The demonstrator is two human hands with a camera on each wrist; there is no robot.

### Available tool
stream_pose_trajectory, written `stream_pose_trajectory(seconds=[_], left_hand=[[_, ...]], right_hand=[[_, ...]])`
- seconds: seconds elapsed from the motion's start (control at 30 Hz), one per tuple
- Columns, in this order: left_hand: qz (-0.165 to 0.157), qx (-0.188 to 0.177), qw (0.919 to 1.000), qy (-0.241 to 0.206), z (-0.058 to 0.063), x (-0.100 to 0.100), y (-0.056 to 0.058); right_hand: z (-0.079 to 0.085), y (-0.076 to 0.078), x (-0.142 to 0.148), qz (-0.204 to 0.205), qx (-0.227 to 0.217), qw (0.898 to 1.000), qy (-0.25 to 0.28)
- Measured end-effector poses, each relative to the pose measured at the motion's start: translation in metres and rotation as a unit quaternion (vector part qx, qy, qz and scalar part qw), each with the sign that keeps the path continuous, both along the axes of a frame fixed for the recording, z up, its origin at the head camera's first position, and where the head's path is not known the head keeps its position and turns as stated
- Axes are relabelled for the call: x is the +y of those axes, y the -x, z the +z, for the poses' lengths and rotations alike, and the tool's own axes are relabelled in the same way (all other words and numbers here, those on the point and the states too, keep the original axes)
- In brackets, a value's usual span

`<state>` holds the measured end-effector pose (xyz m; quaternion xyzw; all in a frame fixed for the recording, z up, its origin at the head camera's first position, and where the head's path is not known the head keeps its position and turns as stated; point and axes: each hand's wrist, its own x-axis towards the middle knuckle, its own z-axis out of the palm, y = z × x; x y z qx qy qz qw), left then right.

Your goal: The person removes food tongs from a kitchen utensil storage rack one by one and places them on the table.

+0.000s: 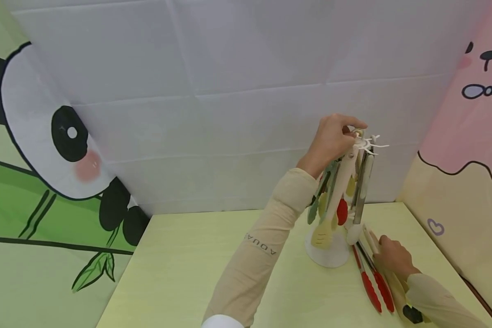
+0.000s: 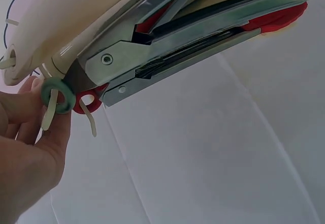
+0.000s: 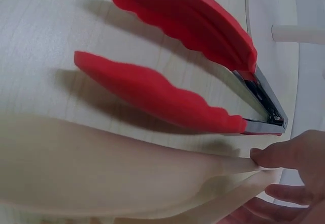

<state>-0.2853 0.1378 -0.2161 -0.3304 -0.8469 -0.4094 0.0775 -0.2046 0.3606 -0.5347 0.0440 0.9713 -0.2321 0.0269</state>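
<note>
A white utensil stand (image 1: 329,258) with a round base has several kitchen tools hanging from its hooks. My left hand (image 1: 332,139) grips the top of the stand, its fingers close to a green ring (image 2: 47,89) looped on a white hook. Metal tongs (image 2: 122,56) and a beige spatula (image 1: 321,234) hang just below. Low at the stand's right, my right hand (image 1: 395,257) pinches the narrow joined end of beige tongs (image 3: 117,168), which lie on the table. Red-tipped tongs (image 3: 167,97) lie spread beside them.
A pale wooden table (image 1: 197,264) carries everything. Behind it hangs a white sheet (image 1: 229,123), with a pink and cream printed panel (image 1: 455,196) at the right. A black item (image 1: 412,314) lies under the right forearm, partly hidden.
</note>
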Motion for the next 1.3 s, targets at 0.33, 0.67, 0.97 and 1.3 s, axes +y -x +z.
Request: stream_pose_trajectory(seconds=[0.33,0.67,0.97,1.3], left_hand=[[-0.011,0.000,0.9999,-0.006,0.000,-0.002,-0.002],[-0.019,-0.020,0.9995,-0.016,0.000,0.000,-0.003],[-0.018,-0.017,0.9996,-0.012,0.001,0.003,-0.002],[-0.013,-0.007,0.9998,-0.013,0.001,0.003,0.000]], right_hand=[[-0.003,-0.006,0.002,-0.012,-0.006,1.000,0.026],[-0.003,-0.010,0.005,-0.018,-0.012,0.999,0.039],[0.002,-0.013,0.004,-0.019,0.019,0.999,0.039],[0.010,-0.017,-0.007,0.003,0.107,0.993,0.052]])
